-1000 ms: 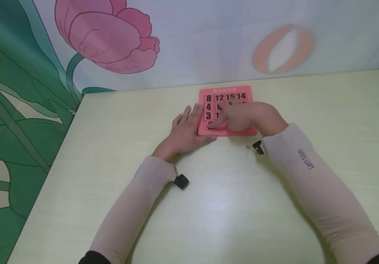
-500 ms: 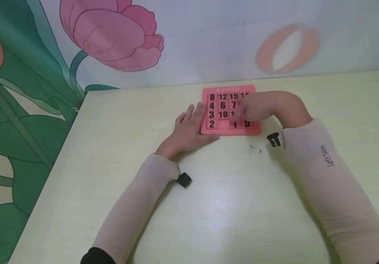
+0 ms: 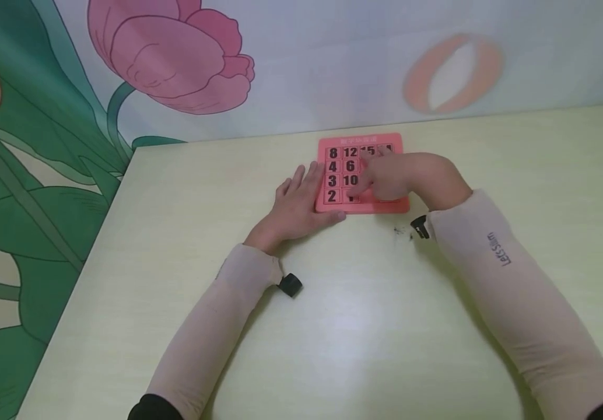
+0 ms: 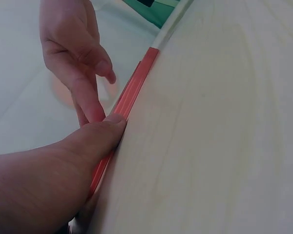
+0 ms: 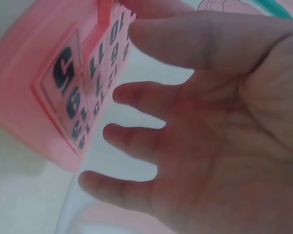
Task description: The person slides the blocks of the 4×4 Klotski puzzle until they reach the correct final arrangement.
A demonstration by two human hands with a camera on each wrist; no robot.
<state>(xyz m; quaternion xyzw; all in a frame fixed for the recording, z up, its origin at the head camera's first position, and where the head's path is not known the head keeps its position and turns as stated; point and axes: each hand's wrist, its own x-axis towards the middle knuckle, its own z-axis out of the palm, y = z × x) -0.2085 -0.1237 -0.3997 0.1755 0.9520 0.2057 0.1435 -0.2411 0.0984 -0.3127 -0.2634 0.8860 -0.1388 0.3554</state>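
A pink number sliding puzzle (image 3: 333,208) lies near the table's far edge. My left hand (image 3: 298,210) rests along its left side with straight fingers; in the left wrist view the left thumb (image 4: 100,134) lies against the puzzle's near edge. Over the board's right half is my right hand (image 3: 393,178), hiding several tiles. One of its fingertips touches the 1 tile (image 3: 352,199), beside the 2 tile (image 3: 331,196) in the bottom row. The right wrist view shows loosely spread fingers (image 5: 136,141) and a gap next to the 5 tile (image 5: 63,73).
The pale table (image 3: 322,344) reaches toward me and to both sides. Behind it hangs a backdrop (image 3: 328,64) with a painted pink flower (image 3: 170,55) and green leaves. Small dark marks (image 3: 399,230) show on the table in front of the puzzle.
My right fingertip first moves right from the 2 tile to the 1 tile, then back left. The 1 tile has slid left into the gap next to 2. My left hand stays put.
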